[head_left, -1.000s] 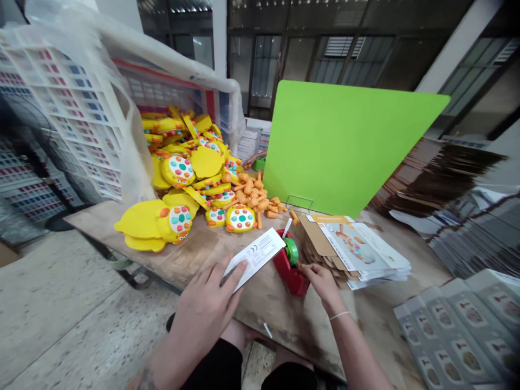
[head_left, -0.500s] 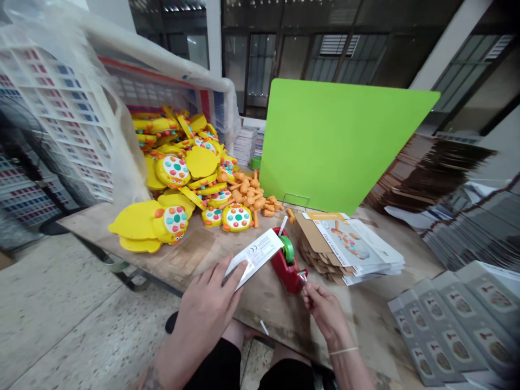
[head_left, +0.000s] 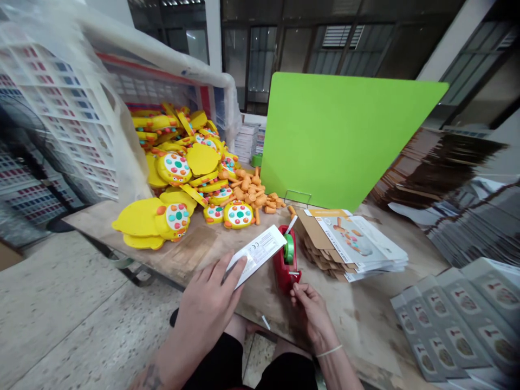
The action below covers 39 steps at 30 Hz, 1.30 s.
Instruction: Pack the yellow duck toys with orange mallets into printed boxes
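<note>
My left hand (head_left: pixel 211 298) grips a slim white carton (head_left: pixel 260 250), its printed narrow side with a CE mark facing up. The carton's far end reaches close to a red tape dispenser (head_left: pixel 283 275) that carries a green-cored roll (head_left: pixel 288 249). Just below the dispenser's cutter, my right hand (head_left: pixel 311 309) is closed in a pinch of thumb and forefinger on the end of the tape; the clear strip itself hardly shows. A small white strip (head_left: pixel 291 223) sticks up beside the roll.
Yellow animal-shaped toys (head_left: pixel 203 160) spill from a plastic-wrapped crate (head_left: pixel 77 108), beside orange pegs (head_left: pixel 249 189). A green board (head_left: pixel 337 141) stands behind. Flattened cartons (head_left: pixel 345 244) lie right of the dispenser; grey boxes (head_left: pixel 450 325) stand at the right, cardboard stacks (head_left: pixel 447 168) behind.
My right hand has moved slightly left and down from the dispenser's cutter, still pinched. The dispenser has turned a little. My left hand and the carton have hardly moved.
</note>
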Each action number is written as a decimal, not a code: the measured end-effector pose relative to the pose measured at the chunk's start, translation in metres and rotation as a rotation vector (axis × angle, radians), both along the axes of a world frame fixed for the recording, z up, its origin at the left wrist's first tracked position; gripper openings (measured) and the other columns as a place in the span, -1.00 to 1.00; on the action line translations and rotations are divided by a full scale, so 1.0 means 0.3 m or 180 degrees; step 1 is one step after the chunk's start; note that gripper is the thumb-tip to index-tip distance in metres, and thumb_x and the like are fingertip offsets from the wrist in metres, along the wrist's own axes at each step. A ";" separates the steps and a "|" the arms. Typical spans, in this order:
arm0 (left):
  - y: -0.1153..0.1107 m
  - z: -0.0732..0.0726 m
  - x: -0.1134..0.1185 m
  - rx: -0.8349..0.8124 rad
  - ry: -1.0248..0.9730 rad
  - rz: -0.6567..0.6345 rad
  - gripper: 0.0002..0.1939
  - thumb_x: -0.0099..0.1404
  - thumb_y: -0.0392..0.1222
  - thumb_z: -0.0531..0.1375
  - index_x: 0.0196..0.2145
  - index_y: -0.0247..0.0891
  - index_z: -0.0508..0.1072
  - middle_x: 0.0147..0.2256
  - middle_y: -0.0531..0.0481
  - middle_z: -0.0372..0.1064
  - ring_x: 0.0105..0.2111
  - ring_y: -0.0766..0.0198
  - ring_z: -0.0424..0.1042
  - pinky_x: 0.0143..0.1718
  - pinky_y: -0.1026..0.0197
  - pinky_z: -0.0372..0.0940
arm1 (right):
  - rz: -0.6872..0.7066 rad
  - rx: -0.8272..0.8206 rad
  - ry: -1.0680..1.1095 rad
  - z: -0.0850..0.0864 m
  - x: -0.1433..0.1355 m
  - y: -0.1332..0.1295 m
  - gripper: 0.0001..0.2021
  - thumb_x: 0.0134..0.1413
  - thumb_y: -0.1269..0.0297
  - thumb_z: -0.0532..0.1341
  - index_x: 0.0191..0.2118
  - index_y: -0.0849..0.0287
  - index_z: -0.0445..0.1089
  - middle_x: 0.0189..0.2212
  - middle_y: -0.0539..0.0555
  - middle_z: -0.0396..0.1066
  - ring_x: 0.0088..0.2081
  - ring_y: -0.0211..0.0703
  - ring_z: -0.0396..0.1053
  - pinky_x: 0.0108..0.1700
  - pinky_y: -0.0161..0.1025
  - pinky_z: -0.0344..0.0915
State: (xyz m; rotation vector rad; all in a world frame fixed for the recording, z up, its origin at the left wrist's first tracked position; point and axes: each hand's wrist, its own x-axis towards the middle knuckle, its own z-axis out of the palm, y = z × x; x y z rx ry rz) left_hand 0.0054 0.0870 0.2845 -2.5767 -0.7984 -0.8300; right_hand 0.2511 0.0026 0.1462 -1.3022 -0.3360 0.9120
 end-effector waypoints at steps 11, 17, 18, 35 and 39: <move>-0.010 0.007 0.000 -0.0046 -0.0094 -0.0006 -0.62 0.44 -0.31 0.08 0.18 -0.34 0.36 0.09 -0.33 0.44 -0.09 -0.11 0.52 -0.14 -0.08 0.44 | 0.0345 -0.0076 -0.0401 0.067 -0.065 -0.048 -0.50 -0.46 -0.11 0.56 -0.62 0.18 0.41 -0.68 -0.02 0.37 -0.59 -0.30 0.19 -0.51 -0.33 0.10; -0.028 0.009 0.002 -0.0051 -0.0106 -0.0090 -0.58 0.46 -0.30 0.05 0.24 -0.35 0.29 0.09 -0.28 0.46 -0.07 -0.05 0.51 -0.11 -0.03 0.39 | 0.0915 0.0523 -0.0345 0.206 -0.196 -0.027 -0.59 -0.15 -0.07 0.49 -0.51 0.15 0.40 -0.59 -0.01 0.43 -0.51 -0.27 0.29 -0.43 -0.34 0.19; -0.030 0.010 0.001 -0.0037 -0.0097 -0.0118 -0.57 0.47 -0.30 0.04 0.25 -0.37 0.28 0.10 -0.29 0.46 -0.07 -0.05 0.51 -0.11 -0.02 0.38 | 0.0957 0.0602 -0.0333 0.227 -0.212 -0.013 -0.60 -0.13 -0.06 0.48 -0.50 0.15 0.40 -0.58 -0.01 0.44 -0.51 -0.28 0.30 -0.44 -0.34 0.19; -0.059 0.019 0.010 0.0447 -0.0049 -0.0445 -0.58 0.48 -0.38 -0.01 0.24 -0.37 0.35 0.14 -0.29 0.45 0.05 -0.15 0.45 0.03 -0.09 0.23 | 0.0581 0.0727 -0.0109 0.289 -0.284 0.083 -0.52 -0.15 -0.08 0.49 -0.18 0.17 0.54 -0.39 0.03 0.57 -0.48 -0.29 0.33 -0.43 -0.35 0.29; -0.057 0.016 0.004 0.0401 -0.0147 -0.0505 -0.59 0.49 -0.37 0.00 0.24 -0.37 0.34 0.14 -0.30 0.45 0.05 -0.15 0.45 0.01 -0.09 0.23 | 0.0525 0.0743 -0.0199 0.279 -0.284 0.097 -0.53 -0.13 -0.05 0.49 -0.17 0.18 0.57 -0.32 0.10 0.62 -0.41 -0.19 0.44 -0.39 -0.30 0.37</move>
